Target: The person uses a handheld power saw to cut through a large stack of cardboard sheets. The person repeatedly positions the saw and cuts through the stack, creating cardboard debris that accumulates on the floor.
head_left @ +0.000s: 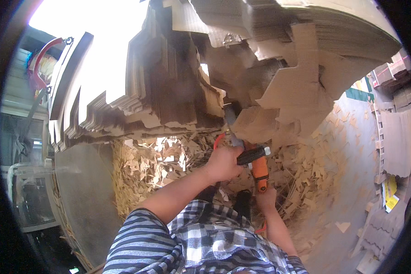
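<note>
Handheld power tool (260, 172): elongated, bright-orange casing, rounded rear end w/ dark trim, smooth & prob. plastic. Black side handle (251, 156) sticks out crosswise, ribbed-looking, w/ a pale tip. Grey front end (230, 118), metal-looking, points up & away to the gap b/w two cardboard stacks, just below their lower edges; whether it touches board, can't tell. Tool is approx. mid-view, in front of the wearer's body.

L hand (224, 163) is on the black handle, fingers wrapped & clamped round it. R hand (266, 200) is at the tool's rear end; its fingers are mostly hidden, so can't tell how closed they are. Red curved piece (218, 140) sits just beside L hand.

L stack (157, 82): brown corrugated sheets, many thin layers, stepped & notched edges, dark in shade. R stack (347, 34): same stuff, layered edge bowed by the lens, w/ a big flat jagged-cut flap (301, 86) hanging in front.

Below: loose cardboard scraps (162, 155), small, angular, tan, heaped on grey floor (363, 137). Wearer's clothes: b/w checked cloth (210, 237), grey-&-black striped sleeve (141, 242). Far R: upright corrugated panel (397, 141), yellow & white paper (390, 194).
</note>
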`<control>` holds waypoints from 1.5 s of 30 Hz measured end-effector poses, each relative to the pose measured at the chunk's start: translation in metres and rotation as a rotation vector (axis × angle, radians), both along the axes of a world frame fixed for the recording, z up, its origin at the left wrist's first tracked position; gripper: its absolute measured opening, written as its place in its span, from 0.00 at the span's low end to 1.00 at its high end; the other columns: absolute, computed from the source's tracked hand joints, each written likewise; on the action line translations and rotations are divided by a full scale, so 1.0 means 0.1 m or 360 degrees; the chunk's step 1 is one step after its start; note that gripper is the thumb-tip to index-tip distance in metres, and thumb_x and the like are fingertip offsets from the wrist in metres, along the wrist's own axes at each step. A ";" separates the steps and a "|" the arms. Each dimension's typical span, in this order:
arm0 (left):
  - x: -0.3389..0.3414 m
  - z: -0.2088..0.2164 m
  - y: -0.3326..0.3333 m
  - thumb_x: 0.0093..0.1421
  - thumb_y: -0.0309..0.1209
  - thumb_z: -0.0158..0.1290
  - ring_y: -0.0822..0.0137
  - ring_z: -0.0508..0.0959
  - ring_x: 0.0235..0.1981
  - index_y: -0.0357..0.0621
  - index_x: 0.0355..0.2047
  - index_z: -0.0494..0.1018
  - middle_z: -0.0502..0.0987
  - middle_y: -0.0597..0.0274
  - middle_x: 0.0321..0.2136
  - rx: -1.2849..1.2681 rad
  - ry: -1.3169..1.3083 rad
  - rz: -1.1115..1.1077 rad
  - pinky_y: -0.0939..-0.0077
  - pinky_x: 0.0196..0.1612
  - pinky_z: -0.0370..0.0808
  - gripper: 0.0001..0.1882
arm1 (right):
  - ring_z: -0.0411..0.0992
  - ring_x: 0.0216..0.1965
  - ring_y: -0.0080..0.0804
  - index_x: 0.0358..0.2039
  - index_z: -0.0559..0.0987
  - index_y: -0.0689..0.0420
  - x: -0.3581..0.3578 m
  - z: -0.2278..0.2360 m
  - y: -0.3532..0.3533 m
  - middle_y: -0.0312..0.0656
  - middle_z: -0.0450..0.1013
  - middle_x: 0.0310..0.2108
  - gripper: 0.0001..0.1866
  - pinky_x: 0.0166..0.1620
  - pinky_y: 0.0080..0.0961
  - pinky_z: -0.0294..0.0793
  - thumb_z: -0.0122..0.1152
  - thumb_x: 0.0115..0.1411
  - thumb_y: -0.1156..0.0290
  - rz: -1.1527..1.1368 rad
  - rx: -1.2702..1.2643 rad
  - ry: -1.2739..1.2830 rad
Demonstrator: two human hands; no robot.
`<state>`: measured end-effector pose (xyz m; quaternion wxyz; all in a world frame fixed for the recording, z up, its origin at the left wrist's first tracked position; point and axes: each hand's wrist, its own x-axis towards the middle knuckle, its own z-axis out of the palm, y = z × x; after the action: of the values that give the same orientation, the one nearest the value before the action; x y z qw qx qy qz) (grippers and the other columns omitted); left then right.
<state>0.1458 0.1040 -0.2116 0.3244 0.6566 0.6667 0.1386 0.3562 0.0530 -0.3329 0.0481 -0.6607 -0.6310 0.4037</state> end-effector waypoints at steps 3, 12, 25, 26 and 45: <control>-0.06 -0.01 0.08 0.36 0.30 0.50 0.51 0.72 0.25 0.38 0.24 0.66 0.70 0.48 0.19 -0.0119 0.0006 0.0020 0.62 0.28 0.68 0.13 | 0.70 0.28 0.46 0.24 0.70 0.66 -0.07 -0.11 0.00 0.52 0.70 0.21 0.11 0.27 0.32 0.67 0.56 0.43 0.71 -0.0045 -0.0038 -0.0020; 0.00 -0.17 0.14 0.38 0.30 0.49 0.52 0.72 0.27 0.39 0.27 0.68 0.71 0.47 0.22 -0.0151 0.0037 -0.0055 0.62 0.30 0.69 0.13 | 0.69 0.29 0.43 0.31 0.68 0.66 0.07 -0.27 -0.04 0.49 0.70 0.25 0.14 0.30 0.30 0.67 0.55 0.44 0.71 -0.0107 -0.0163 -0.0178; 0.07 -0.47 0.24 0.40 0.28 0.48 0.54 0.73 0.30 0.50 0.37 0.69 0.72 0.52 0.26 -0.0113 -0.0177 -0.0125 0.63 0.33 0.70 0.19 | 0.68 0.28 0.29 0.34 0.69 0.63 0.70 -1.38 -0.27 0.44 0.71 0.27 0.15 0.32 0.23 0.65 0.56 0.43 0.74 -0.0256 -0.0181 0.0020; 0.07 -0.51 0.23 0.40 0.28 0.47 0.54 0.73 0.30 0.50 0.37 0.69 0.72 0.52 0.26 -0.0096 -0.0177 -0.0105 0.63 0.33 0.70 0.19 | 0.68 0.28 0.29 0.35 0.69 0.63 0.68 -1.40 -0.25 0.44 0.71 0.27 0.15 0.32 0.23 0.65 0.56 0.44 0.75 -0.0242 -0.0212 -0.0007; -0.37 -1.17 0.13 0.38 0.27 0.53 0.61 0.70 0.26 0.36 0.34 0.68 0.71 0.55 0.22 -0.0355 -0.0165 0.0131 0.72 0.33 0.68 0.19 | 0.68 0.32 0.45 0.29 0.71 0.59 -0.16 -0.62 0.10 0.49 0.70 0.26 0.14 0.33 0.36 0.67 0.54 0.40 0.66 0.0021 -0.0489 0.0005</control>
<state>0.1083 0.1169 -0.3285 0.4235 0.5805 0.6867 0.1106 0.3397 0.0633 -0.3948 -0.0553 -0.6555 -0.5662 0.4967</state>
